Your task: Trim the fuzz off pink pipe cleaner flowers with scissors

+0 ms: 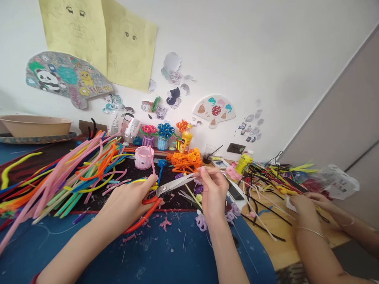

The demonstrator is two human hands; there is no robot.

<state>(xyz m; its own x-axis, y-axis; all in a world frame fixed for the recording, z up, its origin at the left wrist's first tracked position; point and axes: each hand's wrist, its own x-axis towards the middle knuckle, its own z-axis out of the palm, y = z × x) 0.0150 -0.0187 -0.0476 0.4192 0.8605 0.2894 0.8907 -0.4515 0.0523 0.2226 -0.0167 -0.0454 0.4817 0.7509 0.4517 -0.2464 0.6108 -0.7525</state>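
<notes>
The left hand [127, 205] grips the scissors [168, 187], blades pointing right and open toward the pink pipe cleaner [217, 171] pinched in the right hand [213, 193], just above the tabletop [166, 252]

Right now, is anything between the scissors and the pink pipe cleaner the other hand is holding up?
Nothing visible. The left hand holds the scissors with blade tips right beside the pink pipe cleaner pinched by the right hand.
</notes>
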